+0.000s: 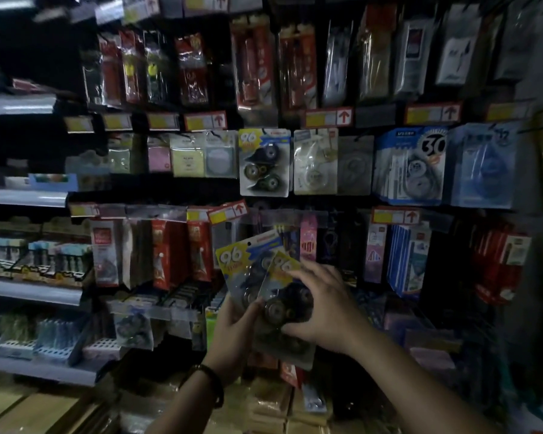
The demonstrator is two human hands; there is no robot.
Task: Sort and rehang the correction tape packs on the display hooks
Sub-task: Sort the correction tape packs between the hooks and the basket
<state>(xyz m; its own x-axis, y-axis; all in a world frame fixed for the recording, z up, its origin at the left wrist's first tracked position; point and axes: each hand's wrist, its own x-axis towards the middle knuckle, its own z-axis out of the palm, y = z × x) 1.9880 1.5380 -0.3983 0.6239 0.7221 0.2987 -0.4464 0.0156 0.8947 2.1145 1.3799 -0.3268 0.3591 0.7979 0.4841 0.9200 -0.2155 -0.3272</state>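
Two "96" correction tape packs sit between my hands in front of the display, below its middle. The rear pack [237, 261] leans left and my left hand [235, 327] grips it from below. The front pack [282, 296], with dark round tape rolls, overlaps it, and my right hand [323, 302] holds it with fingers curled over its right side. An identical "96" pack [263, 162] hangs on a hook in the middle row. Beside it hang a pale clear pack [315, 162] and a blue "30" pack [409, 167].
Price tags with red arrows [229, 212] line the rails. Red packs [170, 252] hang to the left of my hands, blue and pink packs [402, 255] to the right. Grey shelves [29, 292] with small items run along the left. Stacked packets [273, 402] lie below.
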